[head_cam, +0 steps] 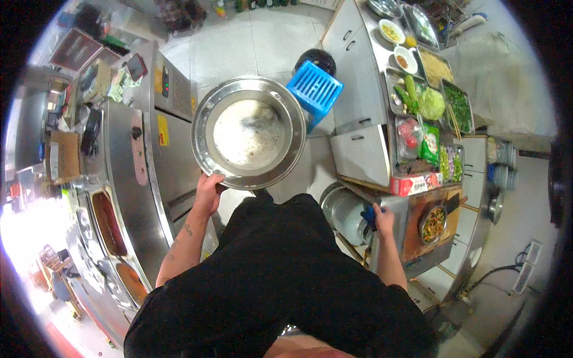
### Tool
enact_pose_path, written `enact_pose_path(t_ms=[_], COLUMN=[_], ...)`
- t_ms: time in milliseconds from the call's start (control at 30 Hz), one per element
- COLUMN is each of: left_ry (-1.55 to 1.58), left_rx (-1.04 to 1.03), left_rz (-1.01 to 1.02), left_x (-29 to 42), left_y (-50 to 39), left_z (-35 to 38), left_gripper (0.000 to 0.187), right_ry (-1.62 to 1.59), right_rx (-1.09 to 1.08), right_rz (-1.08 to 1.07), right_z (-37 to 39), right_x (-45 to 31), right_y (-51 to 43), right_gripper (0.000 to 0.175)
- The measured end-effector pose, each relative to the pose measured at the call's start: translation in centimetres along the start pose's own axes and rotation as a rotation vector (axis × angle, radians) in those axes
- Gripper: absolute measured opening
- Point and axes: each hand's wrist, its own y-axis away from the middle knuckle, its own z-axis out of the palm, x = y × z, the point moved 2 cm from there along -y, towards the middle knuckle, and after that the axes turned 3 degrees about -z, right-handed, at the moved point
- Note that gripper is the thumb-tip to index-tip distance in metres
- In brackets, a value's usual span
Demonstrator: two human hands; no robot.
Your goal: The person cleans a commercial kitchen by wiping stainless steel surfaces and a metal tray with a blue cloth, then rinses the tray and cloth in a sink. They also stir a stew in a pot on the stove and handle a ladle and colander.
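My left hand [207, 192] grips the near rim of a wide stainless steel basin [295, 147], with the thumb over the edge. Inside the basin is a pale, bright surface with dark specks; whether it is liquid I cannot tell. Low on the other side, my right hand [384, 219] closes around a small dark blue object [369, 218], too blurred to name. That hand is beside the front of the cooking station, above a pale rounded metal vessel [344, 210]. To its right, a pan of chopped, cooked food [434, 223] sits on the stained cooktop [412, 237].
Beyond the basin stand a blue plastic basket [315, 87] and a dark round container [318, 60]. Trays of cut vegetables, a cabbage [431, 104] and a red-and-white box [416, 182] line the right counter. Stainless steel cabinets [177, 152] flank the left, with sauce trays [109, 223] nearer me.
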Motion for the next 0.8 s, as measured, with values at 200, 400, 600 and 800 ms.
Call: enact_pose_path(t_ms=[200,400,600,800], left_ry=[0.065,0.079,-0.016,-0.065], left_rx=[-0.009,0.004,0.125,0.064], left_rz=[0.025,0.024,0.058,-0.022], left_x=[7.7,14.8,23.9,32.9], left_y=[-10.4,-21.9,-32.0,-44.0], left_z=[1.9,4.0,6.8,11.7], left_gripper=[0.053,0.045,0.041,0.047], right_ry=[-0.744,-1.027,-0.975,-0.832], right_rx=[-0.211,-0.434,-0.564,-0.665], right_rz=[0.001,-0.1,-0.14,-0.275], right_z=[5.3,10.9,14.9,11.0], right_x=[-25.0,-44.7,-63.4,-77.5], right_y=[-4.3,-11.0,-19.8,-27.9], right_gripper=[0.035,0.033,0.031,0.033])
